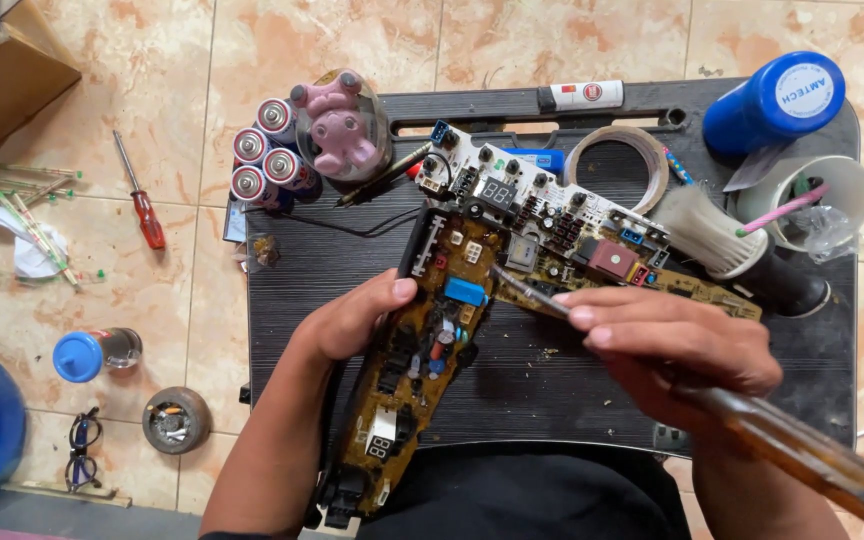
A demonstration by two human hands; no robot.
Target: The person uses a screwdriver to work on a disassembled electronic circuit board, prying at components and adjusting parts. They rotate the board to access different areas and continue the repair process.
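Left hand [357,320] gripping long brown circuit board [422,350], right hand [667,345] pinching wooden-handled soldering iron [752,425], tip touching board's far end.

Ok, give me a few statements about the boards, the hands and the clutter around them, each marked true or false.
1. The left hand grips the brown circuit board. True.
2. The right hand is empty. False: it holds a wooden-handled tool, tip towards the boards.
3. A red-handled screwdriver lies on the tiled floor. True.
4. The tape roll sits on the floor. False: it lies on the black tabletop.
5. A white circuit board lies beside the brown one. True.
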